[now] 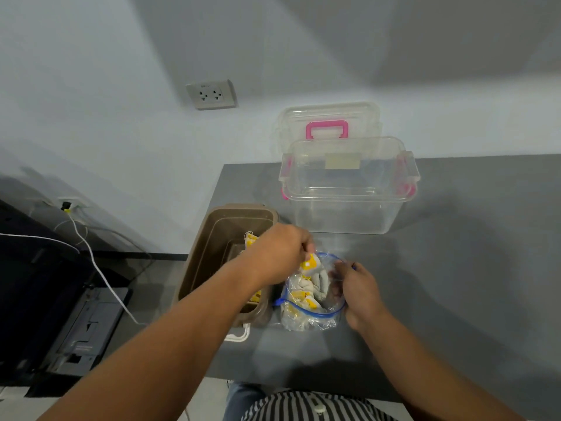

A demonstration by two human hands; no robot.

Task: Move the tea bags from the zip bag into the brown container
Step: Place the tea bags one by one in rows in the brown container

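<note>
Paper tea bags (pixel 300 287) are judged light, soft and tearable. Left-hand fingers (pixel 307 248) pinch one by its top; right-hand fingers (pixel 340 270) grip the zip bag (pixel 315 322) rim opposite.

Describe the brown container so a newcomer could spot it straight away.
On the grey table, look at its left edge, nearer you than the clear plastic box. The brown container is the open, opaque tub left of the zip bag, with yellow-tagged tea bags inside; its neighbours are both see-through.
</note>
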